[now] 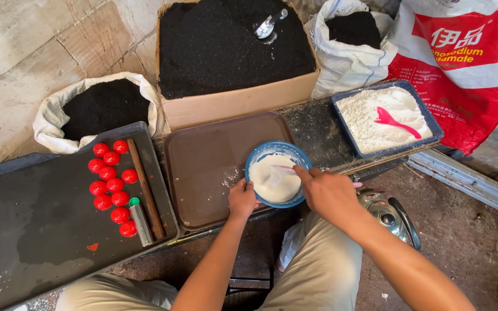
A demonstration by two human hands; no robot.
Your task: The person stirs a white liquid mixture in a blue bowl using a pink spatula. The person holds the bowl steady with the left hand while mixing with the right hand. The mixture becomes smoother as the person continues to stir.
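Right hand (329,193) fingers pinch a pale spoon (280,170) dipped in white paste inside the blue bowl (278,173) at frame centre. Left hand (242,198) fingers curl closed on the bowl's left rim. Both forearms reach up from the lower frame; the bowl sits on a brown tray (203,167).

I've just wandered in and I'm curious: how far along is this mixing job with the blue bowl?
Done: white paste already fills the blue bowl, and red balls lie in rows on the dark tray. In hand: the left hand steadies the bowl while the right hand works a pink spoon in the paste. Left: the brown tray holds only a white smear.
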